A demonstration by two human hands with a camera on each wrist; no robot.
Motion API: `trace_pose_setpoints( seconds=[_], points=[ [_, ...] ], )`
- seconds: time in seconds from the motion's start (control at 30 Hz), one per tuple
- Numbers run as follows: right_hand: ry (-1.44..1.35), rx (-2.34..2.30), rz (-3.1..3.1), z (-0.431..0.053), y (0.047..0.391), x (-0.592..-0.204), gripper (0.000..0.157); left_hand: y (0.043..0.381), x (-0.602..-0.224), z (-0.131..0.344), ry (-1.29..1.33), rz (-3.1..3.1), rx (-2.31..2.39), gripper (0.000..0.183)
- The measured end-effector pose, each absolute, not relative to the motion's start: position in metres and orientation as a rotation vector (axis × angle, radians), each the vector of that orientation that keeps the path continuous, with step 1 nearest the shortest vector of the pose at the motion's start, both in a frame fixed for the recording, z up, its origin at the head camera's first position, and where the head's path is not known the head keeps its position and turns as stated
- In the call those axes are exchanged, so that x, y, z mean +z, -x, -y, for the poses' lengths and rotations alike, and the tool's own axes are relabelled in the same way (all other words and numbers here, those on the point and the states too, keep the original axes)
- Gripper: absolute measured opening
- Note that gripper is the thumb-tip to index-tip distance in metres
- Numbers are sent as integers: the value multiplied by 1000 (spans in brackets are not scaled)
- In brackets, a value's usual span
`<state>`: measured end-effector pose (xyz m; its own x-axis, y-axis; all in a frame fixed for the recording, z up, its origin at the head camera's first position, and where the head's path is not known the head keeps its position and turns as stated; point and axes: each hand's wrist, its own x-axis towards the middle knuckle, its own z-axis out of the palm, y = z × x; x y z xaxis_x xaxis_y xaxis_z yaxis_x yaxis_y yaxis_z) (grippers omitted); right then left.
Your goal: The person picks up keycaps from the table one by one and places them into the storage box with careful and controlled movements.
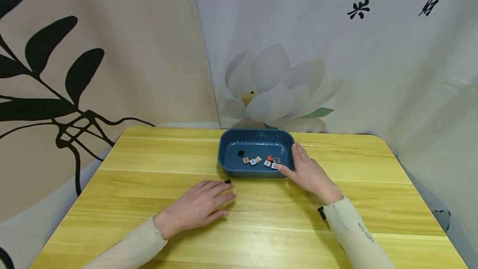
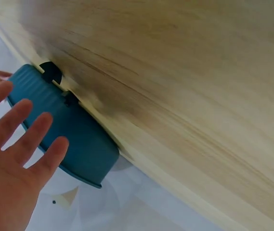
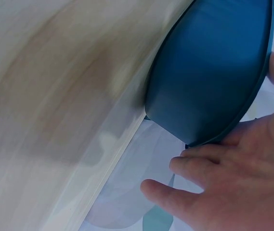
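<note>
A blue rectangular tray (image 1: 257, 174) stands toward the back of the table. Small white cubes with printed faces (image 1: 252, 162), an orange piece (image 1: 269, 158) and a black piece (image 1: 241, 153) lie in it. My right hand (image 1: 311, 176) rests against the tray's right end, its thumb over the front rim and its fingers along the outer side; in the right wrist view the fingers look fairly straight. In front of the tray's left part, my left hand (image 1: 198, 206) spreads its fingers low over the table. By its fingertips lies a small black piece (image 1: 228, 181), partly hidden.
The light wooden table (image 1: 261, 235) ends just behind the tray. Curtains (image 1: 149, 45) with a plant print and a lotus print (image 1: 276, 90) hang beyond it. A dark device (image 1: 322, 213) sits at the right wrist.
</note>
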<state>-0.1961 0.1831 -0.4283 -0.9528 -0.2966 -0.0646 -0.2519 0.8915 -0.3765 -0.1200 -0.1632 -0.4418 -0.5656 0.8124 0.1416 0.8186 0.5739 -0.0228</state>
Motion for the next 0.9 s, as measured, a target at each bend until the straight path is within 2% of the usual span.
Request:
trace_pose_setpoints(
  seconds=[0.47, 0.9],
  points=[
    [422, -551, -2939, -184, 197, -430, 103, 121, -449, 165, 1415, 2682, 8, 27],
    [426, -553, -2932, -183, 197, -430, 99, 121, -447, 164, 1440, 2668, 35, 20]
  ],
)
